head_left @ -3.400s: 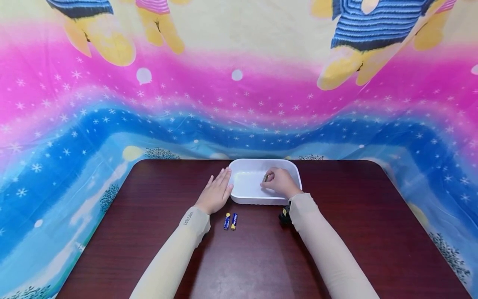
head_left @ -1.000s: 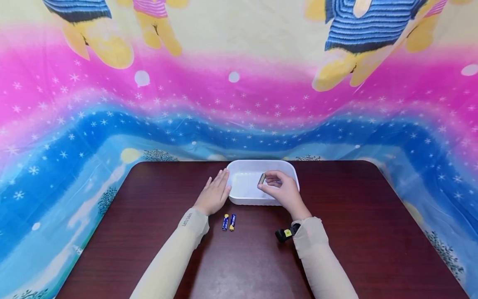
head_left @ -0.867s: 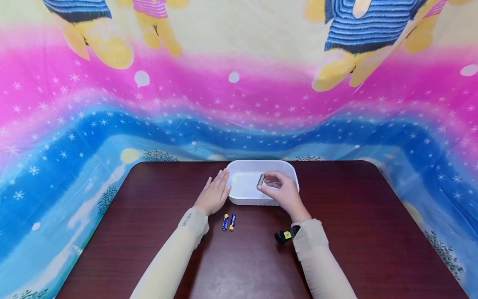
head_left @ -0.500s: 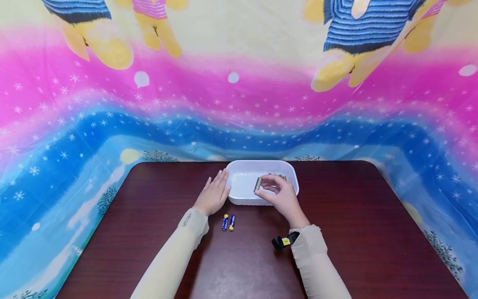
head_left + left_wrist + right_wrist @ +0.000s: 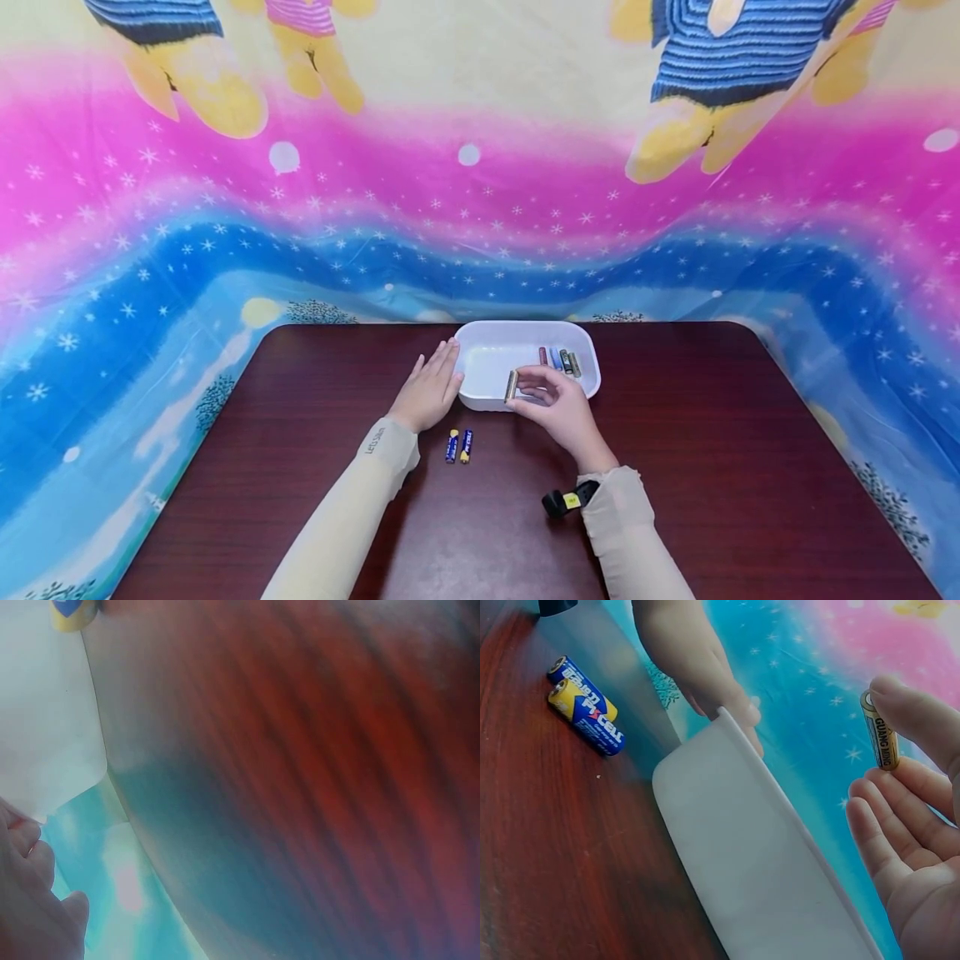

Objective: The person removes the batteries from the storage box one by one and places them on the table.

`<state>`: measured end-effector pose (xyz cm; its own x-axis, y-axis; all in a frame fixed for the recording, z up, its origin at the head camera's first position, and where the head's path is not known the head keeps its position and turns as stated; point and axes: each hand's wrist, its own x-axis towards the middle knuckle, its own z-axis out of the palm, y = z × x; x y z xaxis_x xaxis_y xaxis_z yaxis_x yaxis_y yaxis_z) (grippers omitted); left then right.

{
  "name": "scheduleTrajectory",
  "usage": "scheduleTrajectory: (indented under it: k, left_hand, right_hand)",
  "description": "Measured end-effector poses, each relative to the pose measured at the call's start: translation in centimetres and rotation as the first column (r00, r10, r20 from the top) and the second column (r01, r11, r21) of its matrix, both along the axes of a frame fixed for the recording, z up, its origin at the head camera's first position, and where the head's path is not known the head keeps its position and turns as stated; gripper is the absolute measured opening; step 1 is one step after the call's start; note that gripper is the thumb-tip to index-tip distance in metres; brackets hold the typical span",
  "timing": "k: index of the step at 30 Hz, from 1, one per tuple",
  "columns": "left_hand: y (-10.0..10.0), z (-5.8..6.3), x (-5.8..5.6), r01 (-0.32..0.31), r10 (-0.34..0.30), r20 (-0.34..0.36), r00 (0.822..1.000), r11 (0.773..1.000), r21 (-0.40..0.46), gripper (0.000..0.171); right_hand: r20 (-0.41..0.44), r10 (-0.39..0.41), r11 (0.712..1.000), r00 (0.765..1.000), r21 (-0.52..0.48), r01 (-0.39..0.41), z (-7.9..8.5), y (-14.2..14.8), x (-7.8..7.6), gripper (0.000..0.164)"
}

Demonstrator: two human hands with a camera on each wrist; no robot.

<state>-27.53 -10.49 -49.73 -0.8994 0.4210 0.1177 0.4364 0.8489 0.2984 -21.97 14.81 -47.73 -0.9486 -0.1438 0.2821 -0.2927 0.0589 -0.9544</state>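
My right hand [image 5: 558, 412] pinches a gold-and-black battery [image 5: 880, 733] by its ends between thumb and a fingertip, the other fingers held apart from it. In the head view it is over the near side of a white plastic tray [image 5: 517, 404]. Several batteries [image 5: 566, 362], among them red, light blue and dark ones, lie side by side in the tray's right part. My left hand [image 5: 430, 390] has its fingers extended, the tips at the tray's left rim. In front of the tray lie two blue-and-yellow batteries [image 5: 467, 447], parallel and close together, one pointing each way.
The tray stands near the back edge of a dark reddish wooden table [image 5: 712, 467]. Behind it hangs a colourful printed cloth [image 5: 480, 208]. A black wrist camera [image 5: 561, 502] with a yellow label sticks out from my right wrist.
My right hand has risen from inside the tray with the gold-and-black battery and moved left and nearer to me, uncovering the batteries in the tray. My left hand stays put.
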Motion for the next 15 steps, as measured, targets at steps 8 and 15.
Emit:
scheduleTrajectory:
  k: [8,15]
  left_hand:
    - [-0.1,-0.1,-0.1,0.005,-0.005,0.010,1.000,1.000,-0.013,0.062]
    - [-0.1,-0.1,-0.2,0.004,-0.004,0.002,1.000,0.999,-0.034,0.062]
  right_hand:
    - [0.028,0.018,1.000,0.999,0.007,-0.018,-0.5,-0.3,0.5,0.051]
    - [0.026,0.053,0.998,0.998,-0.018,-0.053,-1.5,-0.7,0.9,0.049]
